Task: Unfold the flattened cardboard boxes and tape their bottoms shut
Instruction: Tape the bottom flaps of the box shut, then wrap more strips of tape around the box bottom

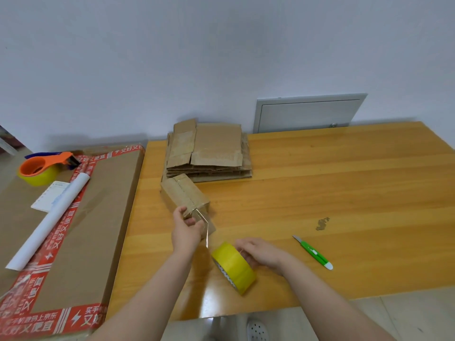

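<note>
Yellow tape roll (234, 267) gripped in the right hand (262, 252) near the surface's (344, 180) front edge, strip (205, 230) pulled taut. The left hand (186, 228) pinches the unfolded box (183, 194) by the left edge, steadying it.

Left hand (186, 228) forward, pinching; right hand (261, 254) nearer, curled, gripping.

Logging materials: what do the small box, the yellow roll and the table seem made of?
Small box: matte brown cardboard, creased flaps. Yellow roll: glossy plastic tape, probably; clear strip peels off. Table: glossy wood or laminate, grain visible.
</note>
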